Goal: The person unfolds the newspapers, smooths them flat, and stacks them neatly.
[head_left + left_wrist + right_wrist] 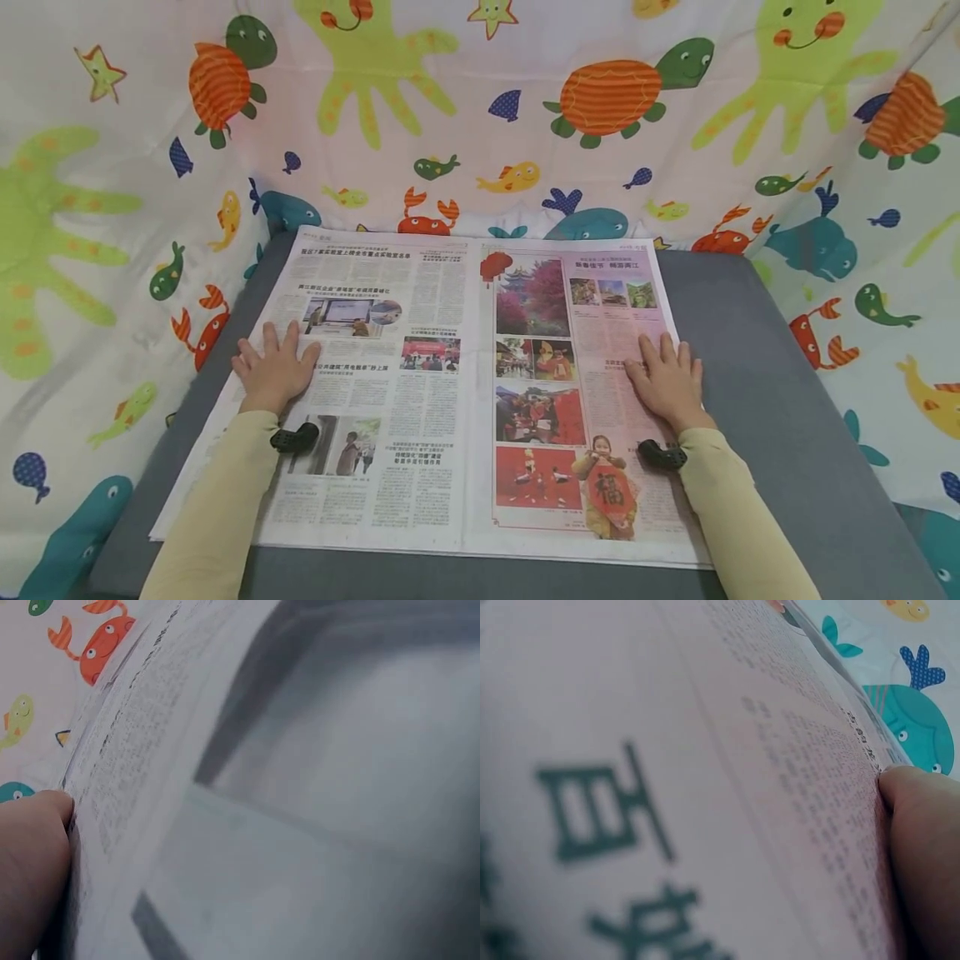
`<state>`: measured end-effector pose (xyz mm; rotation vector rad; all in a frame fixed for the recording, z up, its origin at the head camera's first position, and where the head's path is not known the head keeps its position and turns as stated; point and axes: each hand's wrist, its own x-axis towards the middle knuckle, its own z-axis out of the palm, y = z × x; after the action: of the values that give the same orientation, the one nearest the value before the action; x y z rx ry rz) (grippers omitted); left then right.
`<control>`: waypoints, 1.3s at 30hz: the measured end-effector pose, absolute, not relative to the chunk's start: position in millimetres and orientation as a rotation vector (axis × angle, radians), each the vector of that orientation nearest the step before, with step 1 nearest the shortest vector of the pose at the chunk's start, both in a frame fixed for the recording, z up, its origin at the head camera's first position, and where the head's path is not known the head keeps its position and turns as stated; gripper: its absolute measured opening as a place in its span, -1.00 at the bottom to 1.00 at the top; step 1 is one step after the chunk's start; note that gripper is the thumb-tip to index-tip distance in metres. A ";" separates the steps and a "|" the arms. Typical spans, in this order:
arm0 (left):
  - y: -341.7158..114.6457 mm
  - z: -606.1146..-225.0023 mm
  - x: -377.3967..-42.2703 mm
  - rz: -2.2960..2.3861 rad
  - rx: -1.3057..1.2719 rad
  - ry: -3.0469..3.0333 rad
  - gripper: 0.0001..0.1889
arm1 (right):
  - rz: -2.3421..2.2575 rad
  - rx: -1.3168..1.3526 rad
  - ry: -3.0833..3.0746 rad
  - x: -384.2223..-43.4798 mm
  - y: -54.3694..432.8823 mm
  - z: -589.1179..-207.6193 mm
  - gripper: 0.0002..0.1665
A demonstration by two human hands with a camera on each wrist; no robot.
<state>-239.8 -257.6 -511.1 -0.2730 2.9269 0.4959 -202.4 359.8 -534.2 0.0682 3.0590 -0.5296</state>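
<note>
A newspaper lies spread flat, its centre fold running front to back. In the head view my left hand rests palm down on the left page, fingers spread, close to its outer edge. On the right page my right hand lies the same way by the right edge, its fingers extended. Neither hand holds anything. Up close in the left wrist view, the left thumb touches the printed sheet. A similar close view from the right wrist has the right thumb against the paper; the remaining fingers are hidden there.
Beneath the newspaper is a grey table, showing along both sides and the front. A white cloth printed with sea animals hangs behind and on both sides. Each wrist wears a small black camera, one at the left wrist and one at the right.
</note>
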 end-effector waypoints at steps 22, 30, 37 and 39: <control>-260.4 -516.7 -242.8 0.495 -0.285 2.934 -0.15 | -0.526 0.082 3.051 -205.8 360.1 -537.1 -0.09; -245.1 -508.2 -245.7 0.487 -0.280 2.989 -0.17 | -0.549 0.098 3.028 -212.3 356.3 -526.8 -0.08; -142.4 -496.4 -247.2 0.408 0.119 3.061 -0.30 | -0.616 -0.098 3.129 -225.5 282.8 -514.0 -0.24; -105.3 -496.0 -244.0 0.425 0.268 3.016 -0.33 | -0.621 -0.257 3.123 -226.0 246.9 -513.9 -0.27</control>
<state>-244.0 -105.3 -496.0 0.2677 3.0161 0.4253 -226.0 246.9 -513.9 -0.2573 3.1226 -0.6212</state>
